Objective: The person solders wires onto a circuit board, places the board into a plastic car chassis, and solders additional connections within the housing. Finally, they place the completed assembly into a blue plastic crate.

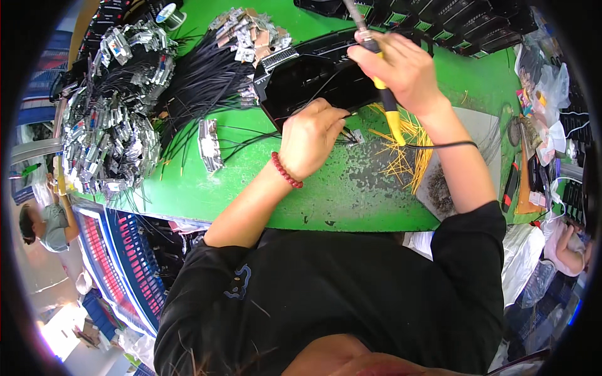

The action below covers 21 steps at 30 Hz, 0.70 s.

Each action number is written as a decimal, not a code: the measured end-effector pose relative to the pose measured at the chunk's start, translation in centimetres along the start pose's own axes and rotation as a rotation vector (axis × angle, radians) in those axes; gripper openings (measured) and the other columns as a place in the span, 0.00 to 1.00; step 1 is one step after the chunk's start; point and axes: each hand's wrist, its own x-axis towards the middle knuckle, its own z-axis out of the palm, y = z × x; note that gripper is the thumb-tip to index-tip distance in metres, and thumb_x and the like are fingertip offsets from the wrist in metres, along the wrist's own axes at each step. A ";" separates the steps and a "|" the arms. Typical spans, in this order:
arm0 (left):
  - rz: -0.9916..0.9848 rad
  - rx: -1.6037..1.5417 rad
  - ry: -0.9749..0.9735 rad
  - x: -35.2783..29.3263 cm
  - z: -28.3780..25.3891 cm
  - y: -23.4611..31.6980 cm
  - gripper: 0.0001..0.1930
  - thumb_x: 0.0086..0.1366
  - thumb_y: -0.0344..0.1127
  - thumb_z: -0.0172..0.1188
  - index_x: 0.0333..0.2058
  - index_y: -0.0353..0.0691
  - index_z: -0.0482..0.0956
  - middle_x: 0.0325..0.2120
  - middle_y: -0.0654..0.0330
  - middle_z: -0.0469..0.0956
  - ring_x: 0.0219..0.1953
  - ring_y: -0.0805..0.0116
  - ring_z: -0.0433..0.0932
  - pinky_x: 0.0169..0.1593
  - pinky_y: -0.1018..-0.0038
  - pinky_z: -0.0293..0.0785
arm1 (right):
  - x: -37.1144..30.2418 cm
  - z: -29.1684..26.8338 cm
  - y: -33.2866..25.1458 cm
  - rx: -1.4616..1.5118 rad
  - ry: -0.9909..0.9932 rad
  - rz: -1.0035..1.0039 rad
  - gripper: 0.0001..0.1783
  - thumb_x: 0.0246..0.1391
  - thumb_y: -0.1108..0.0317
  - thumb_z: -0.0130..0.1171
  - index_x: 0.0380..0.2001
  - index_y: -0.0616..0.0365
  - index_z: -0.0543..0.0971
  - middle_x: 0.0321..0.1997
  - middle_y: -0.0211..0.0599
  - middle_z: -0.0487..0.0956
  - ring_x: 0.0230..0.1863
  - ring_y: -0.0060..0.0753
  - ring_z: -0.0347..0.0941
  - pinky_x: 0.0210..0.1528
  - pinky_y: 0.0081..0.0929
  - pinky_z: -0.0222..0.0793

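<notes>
My right hand (406,72) is wrapped round the yellow and black handle of a soldering iron (389,103). The iron's metal barrel points up and away from me, and its cord trails off to the right. Below it lies a black plastic housing (291,88) with a dark, hollow inside. My left hand (311,135) is closed at the housing's near edge, fingertips pressed together; what they pinch is hidden. Thin black wires run beside that hand to a small metal connector piece (210,147) on its left. A small light part (357,136) sits just right of the left fingertips.
Bundles of black cables with metal ends (251,34) and a heap of metal-cased parts (113,138) fill the left. A solder spool (170,15) stands behind them. Yellow sticks (411,166) lie scattered near a grey board (473,128). Stacked black housings (426,25) line the back.
</notes>
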 end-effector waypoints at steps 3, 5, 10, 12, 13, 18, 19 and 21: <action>-0.033 -0.022 0.002 -0.9 0.5 -0.7 0.06 0.53 0.27 0.61 0.32 0.36 0.81 0.25 0.56 0.76 0.28 0.59 0.77 0.33 0.69 0.73 | -1.4 -1.9 -1.6 0.173 0.176 0.145 0.17 0.42 0.74 0.62 0.39 0.51 0.78 0.42 0.41 0.81 0.38 0.37 0.79 0.46 0.35 0.71; -0.012 -0.045 0.002 -0.9 0.8 -0.6 0.05 0.53 0.28 0.62 0.30 0.38 0.80 0.25 0.57 0.77 0.29 0.59 0.77 0.33 0.69 0.73 | -4.9 -3.4 -4.7 0.341 0.268 0.453 0.14 0.48 0.81 0.59 0.41 0.59 0.76 0.33 0.39 0.81 0.30 0.33 0.78 0.34 0.28 0.74; 0.018 -0.055 -0.079 -1.2 0.9 0.0 0.03 0.51 0.30 0.63 0.26 0.39 0.80 0.24 0.59 0.76 0.28 0.58 0.77 0.33 0.67 0.73 | -8.1 -2.2 -12.1 0.746 0.130 0.894 0.17 0.56 0.79 0.54 0.49 0.62 0.67 0.33 0.43 0.80 0.32 0.26 0.77 0.35 0.20 0.74; 0.021 -0.048 -0.108 -1.6 0.9 0.3 0.03 0.51 0.30 0.63 0.26 0.39 0.80 0.23 0.58 0.76 0.28 0.58 0.76 0.33 0.67 0.73 | -7.2 -2.4 -13.1 0.845 0.097 1.052 0.20 0.51 0.79 0.59 0.47 0.61 0.68 0.34 0.41 0.80 0.34 0.26 0.77 0.37 0.20 0.73; 0.031 -0.054 -0.115 -1.7 1.0 0.5 0.04 0.51 0.29 0.63 0.27 0.39 0.80 0.23 0.58 0.76 0.28 0.58 0.76 0.33 0.67 0.73 | -6.8 -2.2 -13.1 0.873 0.185 1.098 0.19 0.46 0.79 0.64 0.43 0.59 0.74 0.32 0.37 0.80 0.31 0.21 0.78 0.30 0.17 0.71; 0.015 -0.138 -0.062 -1.7 1.4 0.6 0.04 0.52 0.28 0.63 0.28 0.39 0.79 0.23 0.58 0.75 0.27 0.58 0.76 0.32 0.67 0.72 | -7.4 -2.1 -12.8 0.920 0.182 1.112 0.18 0.47 0.80 0.62 0.43 0.59 0.73 0.31 0.35 0.80 0.29 0.19 0.77 0.29 0.15 0.71; 0.023 -0.122 -0.069 -1.8 1.4 0.5 0.04 0.52 0.28 0.63 0.28 0.39 0.78 0.23 0.57 0.75 0.27 0.58 0.76 0.32 0.67 0.72 | -7.4 -2.0 -13.1 0.907 0.229 1.123 0.19 0.47 0.80 0.62 0.44 0.59 0.73 0.30 0.35 0.79 0.30 0.20 0.78 0.29 0.15 0.71; 0.023 -0.103 -0.073 -2.0 1.3 0.5 0.04 0.52 0.28 0.62 0.27 0.38 0.77 0.23 0.57 0.75 0.27 0.58 0.76 0.32 0.67 0.72 | -7.4 -2.9 -12.9 0.964 0.162 1.113 0.21 0.52 0.83 0.57 0.48 0.61 0.66 0.36 0.41 0.76 0.36 0.28 0.77 0.36 0.22 0.74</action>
